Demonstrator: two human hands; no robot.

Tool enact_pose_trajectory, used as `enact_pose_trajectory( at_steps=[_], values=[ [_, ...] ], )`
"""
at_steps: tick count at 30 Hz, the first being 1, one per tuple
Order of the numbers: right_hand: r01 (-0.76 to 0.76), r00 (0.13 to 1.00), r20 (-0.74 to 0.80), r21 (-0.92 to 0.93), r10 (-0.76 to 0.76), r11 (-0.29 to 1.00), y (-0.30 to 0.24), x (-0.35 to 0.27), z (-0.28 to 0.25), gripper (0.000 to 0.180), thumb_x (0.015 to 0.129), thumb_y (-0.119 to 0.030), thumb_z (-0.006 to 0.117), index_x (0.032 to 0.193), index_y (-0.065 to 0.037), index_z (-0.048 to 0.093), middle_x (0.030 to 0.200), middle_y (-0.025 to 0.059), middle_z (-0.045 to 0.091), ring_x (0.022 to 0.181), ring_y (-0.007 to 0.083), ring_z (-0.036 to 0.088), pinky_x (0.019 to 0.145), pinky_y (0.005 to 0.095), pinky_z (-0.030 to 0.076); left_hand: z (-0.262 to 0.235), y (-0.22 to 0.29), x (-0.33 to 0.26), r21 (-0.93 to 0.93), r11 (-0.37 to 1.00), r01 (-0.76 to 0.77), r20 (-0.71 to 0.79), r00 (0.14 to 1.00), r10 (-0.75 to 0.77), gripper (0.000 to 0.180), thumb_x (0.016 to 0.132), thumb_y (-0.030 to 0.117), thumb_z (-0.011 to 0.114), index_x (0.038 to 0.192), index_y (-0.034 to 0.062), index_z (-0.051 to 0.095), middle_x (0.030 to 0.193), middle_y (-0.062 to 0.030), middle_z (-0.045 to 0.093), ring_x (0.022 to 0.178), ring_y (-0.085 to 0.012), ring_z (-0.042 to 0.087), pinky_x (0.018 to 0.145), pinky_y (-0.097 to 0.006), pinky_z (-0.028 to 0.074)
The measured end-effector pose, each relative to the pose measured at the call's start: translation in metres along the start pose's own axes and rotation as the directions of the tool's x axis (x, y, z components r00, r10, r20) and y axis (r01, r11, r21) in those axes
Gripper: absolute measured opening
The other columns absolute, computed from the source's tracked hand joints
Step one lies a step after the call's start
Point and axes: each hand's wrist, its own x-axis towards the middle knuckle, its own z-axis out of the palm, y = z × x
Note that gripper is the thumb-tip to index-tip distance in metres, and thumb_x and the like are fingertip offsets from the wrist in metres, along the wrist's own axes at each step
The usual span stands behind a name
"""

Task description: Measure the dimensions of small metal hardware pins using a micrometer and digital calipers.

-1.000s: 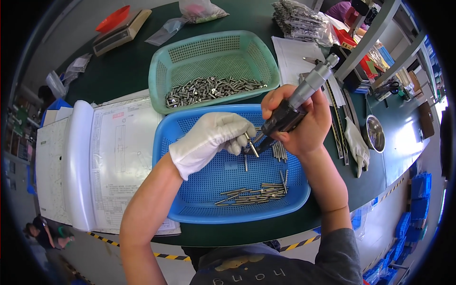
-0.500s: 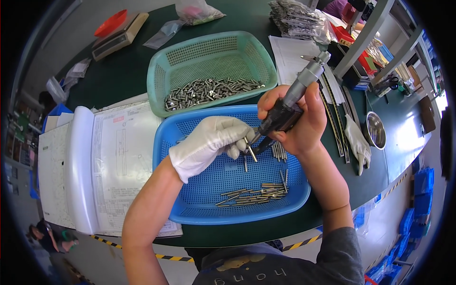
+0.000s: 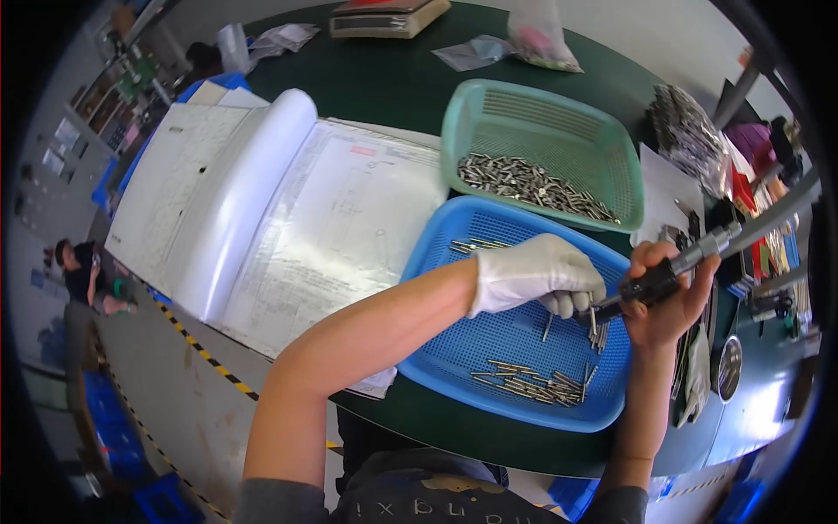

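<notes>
Several rods (image 3: 528, 385) occupy the blue basket (image 3: 454, 349), pins (image 3: 528, 185) the green basket (image 3: 550, 118).

The gloved left hand (image 3: 534, 274) hides one end of a metal pin (image 3: 594, 322) and part of the micrometer (image 3: 656, 281) near the right edge of the blue basket (image 3: 454, 345). Print on the drawing (image 3: 336, 223) is illegibly small. The picture's top crops a clear bag (image 3: 543, 44) near the far edge of the tabletop (image 3: 384, 79).

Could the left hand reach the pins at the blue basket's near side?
Probably yes: nothing covers those pins, and the left hand is over the same basket, though it holds a pin.
</notes>
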Motion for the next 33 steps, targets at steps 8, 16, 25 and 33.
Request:
enact_pose_trajectory(
  at_steps=[8, 16, 25, 33],
  values=[
    [-0.086, 0.996, 0.007, 0.012, 0.086, 0.996, -0.008, -0.001, 0.003, 0.060, 0.081, -0.059, 0.030, 0.081, -0.001, 0.047, 0.071, 0.0100, 0.047, 0.036, 0.0120, 0.037, 0.030, 0.0188, 0.029, 0.003, 0.000, 0.001, -0.007, 1.000, -0.011, 0.049, 0.999, 0.011, 0.028, 0.081, 0.024, 0.055, 0.085, -0.0029, 0.060, 0.071, -0.0067, 0.056, 0.063, -0.0103, 0.053, 0.057, -0.020, 0.043],
    [-0.105, 0.994, -0.036, 0.060, 0.107, 0.993, 0.001, 0.005, -0.001, 0.069, 0.080, -0.063, 0.026, 0.078, 0.001, 0.051, 0.068, 0.0122, 0.055, 0.034, 0.0096, 0.036, 0.031, 0.0185, 0.028, 0.003, 0.008, -0.001, 0.035, 0.997, 0.072, -0.054, 0.996, -0.070, 0.028, 0.082, 0.025, 0.055, 0.085, -0.0028, 0.058, 0.068, -0.0028, 0.055, 0.059, -0.0087, 0.053, 0.056, -0.019, 0.042],
    [-0.132, 0.988, -0.054, 0.176, 0.144, 0.975, -0.004, 0.003, 0.002, 0.071, 0.080, -0.060, 0.027, 0.079, 0.006, 0.054, 0.069, 0.0187, 0.056, 0.039, 0.0136, 0.043, 0.032, 0.0200, 0.033, 0.007, 0.007, 0.000, 0.024, 0.994, 0.104, -0.063, 0.993, -0.103, 0.026, 0.082, 0.025, 0.055, 0.084, -0.0008, 0.056, 0.067, -0.0011, 0.052, 0.060, -0.0072, 0.049, 0.057, -0.021, 0.042],
    [-0.128, 0.991, -0.027, 0.034, 0.129, 0.991, -0.001, 0.003, -0.001, 0.070, 0.078, -0.063, 0.032, 0.079, 0.003, 0.054, 0.067, 0.0143, 0.057, 0.036, 0.0100, 0.042, 0.032, 0.0185, 0.030, 0.007, 0.008, -0.001, 0.024, 0.994, 0.107, -0.097, 0.990, -0.104, 0.029, 0.080, 0.025, 0.057, 0.087, -0.0034, 0.057, 0.071, -0.0046, 0.055, 0.061, -0.0075, 0.052, 0.060, -0.020, 0.043]
  ],
)
